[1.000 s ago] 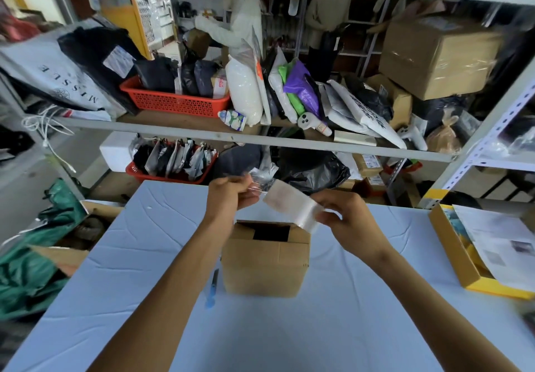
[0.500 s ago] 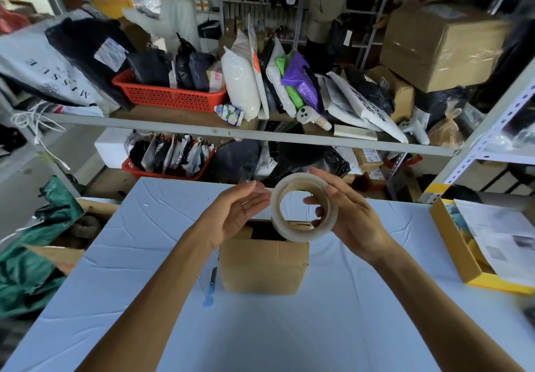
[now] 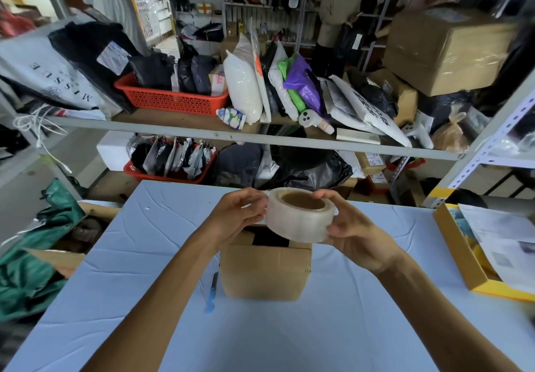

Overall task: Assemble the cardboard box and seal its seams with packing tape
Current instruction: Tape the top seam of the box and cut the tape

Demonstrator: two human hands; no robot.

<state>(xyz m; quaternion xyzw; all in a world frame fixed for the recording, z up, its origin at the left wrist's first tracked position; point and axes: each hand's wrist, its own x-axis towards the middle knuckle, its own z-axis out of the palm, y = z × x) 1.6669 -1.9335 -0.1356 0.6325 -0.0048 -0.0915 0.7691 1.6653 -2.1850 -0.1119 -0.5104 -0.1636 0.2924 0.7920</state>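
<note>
A small brown cardboard box [image 3: 265,273] stands upright on the pale blue table [image 3: 333,328], with a dark gap showing at its top. Above the box I hold a roll of clear packing tape [image 3: 299,218] with both hands, its brown core facing up. My left hand [image 3: 236,216] grips the roll's left side with fingertips. My right hand [image 3: 351,234] cups its right side and underside. No loose strip of tape is visible.
A blue pen-like tool [image 3: 212,293] lies left of the box. A yellow tray [image 3: 463,258] with papers sits at the table's right edge. Shelves [image 3: 202,134] crowded with parcels and red baskets stand behind the table. Green bags and cardboard lie at the left.
A second ago a strip of tape was stretched between my hands. The roll has since been turned from hole-facing-me to core-up, and both hands now hold it closer over the box.
</note>
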